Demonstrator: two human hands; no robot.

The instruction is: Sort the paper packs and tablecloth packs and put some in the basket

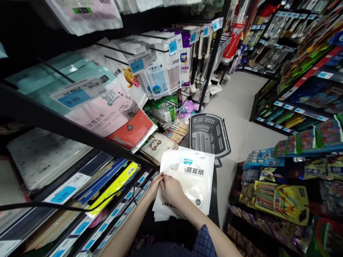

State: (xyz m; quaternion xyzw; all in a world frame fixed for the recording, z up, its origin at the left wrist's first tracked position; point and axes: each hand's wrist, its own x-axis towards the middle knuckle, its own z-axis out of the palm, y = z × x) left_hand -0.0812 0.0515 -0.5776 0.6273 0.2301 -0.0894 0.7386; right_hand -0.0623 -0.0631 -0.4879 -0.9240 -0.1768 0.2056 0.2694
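A white packet of steamer paper (194,185) lies in front of me at waist height, with edges of more white packets showing under its lower left corner. My left hand (154,185) is closed at the packet's left edge, a red thumbnail showing. Right beside it, my right hand (171,189) is curled over the packet's left side, fingers bent in and fingertips partly hidden. The two hands touch or nearly touch. Just beyond the packet stands a grey shopping basket (225,137) with perforated walls.
To the left, a black shelf rack holds disposable tablecloth packs (107,117), hanging mask packs (158,76) and price tags (73,98). A black cord (66,207) crosses the lower left. Snack bags (281,201) fill a shelf on the right. Grey aisle floor (243,96) runs between.
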